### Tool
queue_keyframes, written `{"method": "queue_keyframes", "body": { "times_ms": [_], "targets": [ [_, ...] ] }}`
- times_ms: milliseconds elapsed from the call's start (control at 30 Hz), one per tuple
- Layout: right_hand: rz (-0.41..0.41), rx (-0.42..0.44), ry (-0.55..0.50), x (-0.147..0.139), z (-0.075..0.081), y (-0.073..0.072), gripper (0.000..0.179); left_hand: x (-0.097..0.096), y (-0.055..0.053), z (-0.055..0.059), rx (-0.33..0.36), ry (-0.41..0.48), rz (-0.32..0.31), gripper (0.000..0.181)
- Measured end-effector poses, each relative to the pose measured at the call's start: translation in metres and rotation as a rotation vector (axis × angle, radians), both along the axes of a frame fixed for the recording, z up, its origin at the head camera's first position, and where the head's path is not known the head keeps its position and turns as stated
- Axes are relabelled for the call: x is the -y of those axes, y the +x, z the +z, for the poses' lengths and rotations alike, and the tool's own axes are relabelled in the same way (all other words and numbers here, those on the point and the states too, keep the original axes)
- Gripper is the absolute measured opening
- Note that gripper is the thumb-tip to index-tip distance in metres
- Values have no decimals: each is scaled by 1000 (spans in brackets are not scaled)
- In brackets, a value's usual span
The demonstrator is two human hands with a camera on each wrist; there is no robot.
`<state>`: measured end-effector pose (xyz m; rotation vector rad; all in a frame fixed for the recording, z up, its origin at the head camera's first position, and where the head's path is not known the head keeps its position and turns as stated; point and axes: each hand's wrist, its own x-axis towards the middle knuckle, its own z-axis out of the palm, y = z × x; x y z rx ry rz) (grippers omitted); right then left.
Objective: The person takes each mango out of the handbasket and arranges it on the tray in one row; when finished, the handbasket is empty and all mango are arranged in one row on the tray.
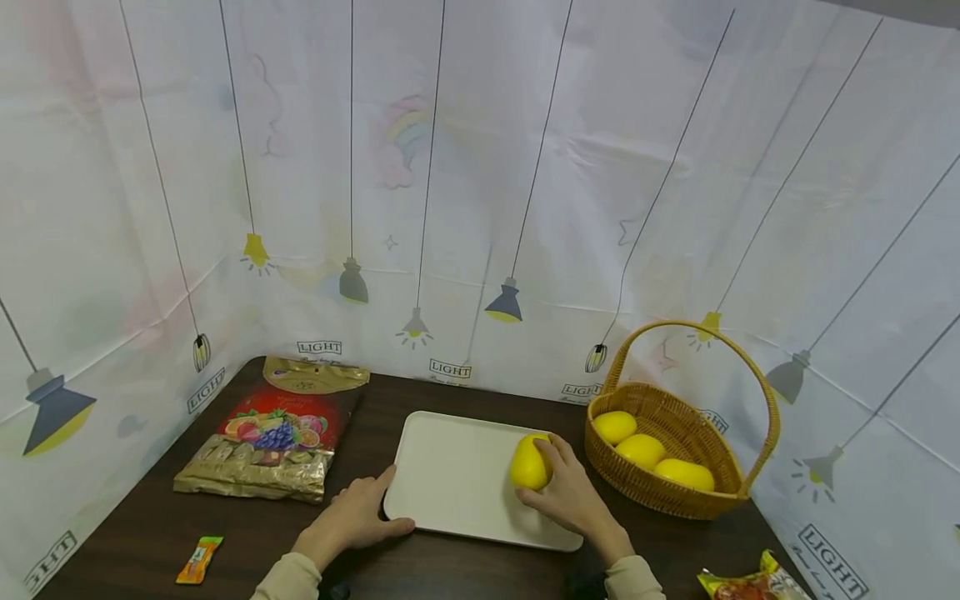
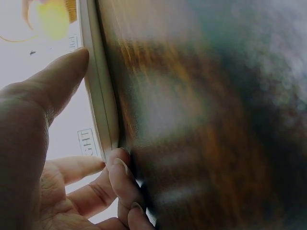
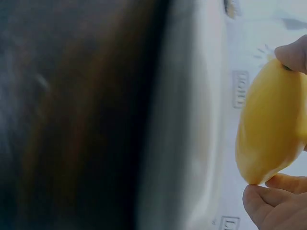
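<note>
Item 1: yellow fruit (image 1: 530, 461), one, in your right hand (image 1: 567, 493), over the 3 o'clock side of the pale tray (image 1: 450, 458); whether it touches the tray, you cannot tell.
Item 2: governing relation. The fruit lies at 10 o'clock from your right palm, long axis near 1 to 7, its ends pinched between your thumb and fingertips. The tray's middle lies between 8 and 9 o'clock from the fruit. Your right hand is the nearer.
Item 3: your left hand (image 1: 352, 512), holding the tray's corner at 8 o'clock, thumb along the near rim, fingers at the left.
Item 4: wicker basket (image 1: 652, 500), at 3 o'clock from the tray, with three more yellow fruits (image 1: 641, 451).
Item 5: writing. Printed cloth (image 1: 480, 208), marked "LIGHT" repeatedly, the script below too small to read. Red-and-gold bag (image 1: 277, 429), toward 9 o'clock, orange sachet (image 1: 199, 561), between 8 and 9, and cut-off packet (image 1: 757, 583), between 3 and 4: lettering illegible to you.
</note>
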<state>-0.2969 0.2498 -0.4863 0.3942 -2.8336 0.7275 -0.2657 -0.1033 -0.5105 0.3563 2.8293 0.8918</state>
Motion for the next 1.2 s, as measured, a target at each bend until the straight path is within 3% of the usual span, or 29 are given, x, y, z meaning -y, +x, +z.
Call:
{"method": "queue_keyframes", "body": {
  "times_ms": [267,600,1000,1200],
  "targets": [
    [44,43,7,16,-14,0,86,1,-2,-2,-3,-1,-8,99],
    [145,52,14,39,-11,-10,86,2,-3,-1,-9,-6,-4,99],
    [203,97,73,58,-4,-30,86,1,-1,0,-5,-10,-8,98],
    [252,80,116,69,0,-39,85,0,1,0,-11,6,-7,98]
  ]
}}
